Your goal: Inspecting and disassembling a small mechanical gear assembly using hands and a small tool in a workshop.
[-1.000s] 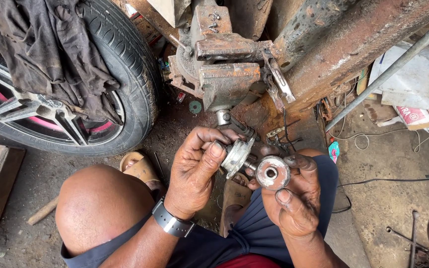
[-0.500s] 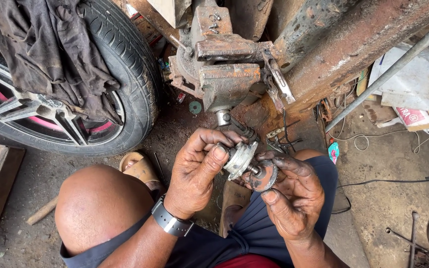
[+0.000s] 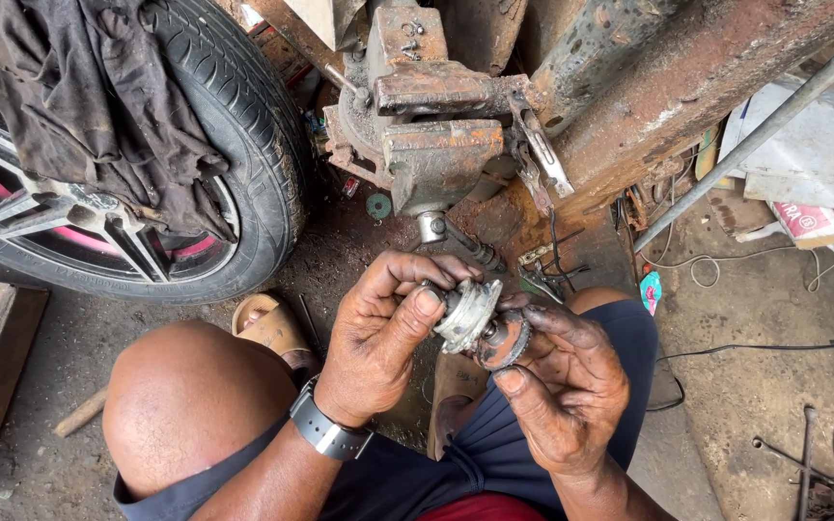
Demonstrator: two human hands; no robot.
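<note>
Two hands meet at lap height below the rusty vise (image 3: 436, 145): left hand (image 3: 378, 333) grips a metal disc assembly (image 3: 467, 314), right hand (image 3: 557, 381) presses a ring-shaped part (image 3: 506, 342) against it. Fitting appears underway; seating the ring likely needs square alignment.

floor: bare dirt (image 3: 745, 386) — oily | rusty vise (image 3: 436, 145) | tyre (image 3: 234, 125) — daylight

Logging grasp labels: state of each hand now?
Left hand: closed on the flanged metal hub.
Right hand: closed on the round bearing.
</note>
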